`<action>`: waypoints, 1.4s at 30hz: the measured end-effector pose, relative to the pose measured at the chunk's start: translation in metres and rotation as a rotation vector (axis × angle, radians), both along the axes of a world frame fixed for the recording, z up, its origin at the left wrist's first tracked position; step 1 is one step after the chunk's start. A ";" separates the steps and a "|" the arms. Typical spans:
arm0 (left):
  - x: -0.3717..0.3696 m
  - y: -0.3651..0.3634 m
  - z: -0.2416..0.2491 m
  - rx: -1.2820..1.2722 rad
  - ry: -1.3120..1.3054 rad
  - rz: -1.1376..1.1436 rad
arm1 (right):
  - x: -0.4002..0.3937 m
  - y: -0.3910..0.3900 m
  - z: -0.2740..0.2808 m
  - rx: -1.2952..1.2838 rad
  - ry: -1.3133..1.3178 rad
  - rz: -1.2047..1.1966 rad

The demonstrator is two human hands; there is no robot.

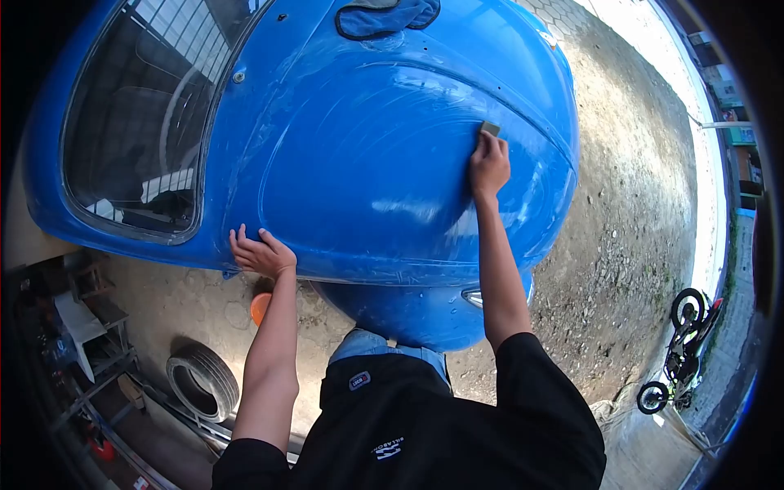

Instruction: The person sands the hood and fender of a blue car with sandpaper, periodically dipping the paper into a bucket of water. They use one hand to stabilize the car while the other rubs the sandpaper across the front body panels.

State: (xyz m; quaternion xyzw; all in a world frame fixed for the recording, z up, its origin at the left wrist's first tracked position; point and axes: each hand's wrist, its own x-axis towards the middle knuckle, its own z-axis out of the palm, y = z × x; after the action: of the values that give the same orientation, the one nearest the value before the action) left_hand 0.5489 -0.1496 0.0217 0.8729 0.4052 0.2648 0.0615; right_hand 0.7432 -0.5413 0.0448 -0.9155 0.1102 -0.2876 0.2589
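Note:
A glossy blue car body [351, 163] with curved whitish streaks fills the upper middle of the head view. On its right part, my right hand [490, 167] grips a small grey-green block [490, 128] between thumb and fingers, against the painted surface. My left hand [263, 251] rests on the lower edge of the body, fingers spread and holding nothing. A dark car window [143, 114] is up and left of that hand. At the top of the body lies a blue cloth [388, 18] with a dark edge.
A tyre [202, 380] lies at the lower left, near a metal rack [106, 359] with things on it. An orange container [260, 309] is on the ground below my left hand. A motorcycle [684, 351] stands at the far right, past gravelly ground [608, 278].

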 end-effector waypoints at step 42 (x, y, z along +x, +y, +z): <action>0.007 0.002 -0.002 -0.029 -0.133 -0.065 | -0.245 -0.007 -0.043 -0.220 0.077 0.287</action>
State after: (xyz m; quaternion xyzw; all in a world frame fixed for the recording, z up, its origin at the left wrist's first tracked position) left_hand 0.5560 -0.1478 0.0193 0.8651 0.3753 0.3143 0.1097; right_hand 0.4978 -0.5481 0.0014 -0.9549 -0.0441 -0.2229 0.1913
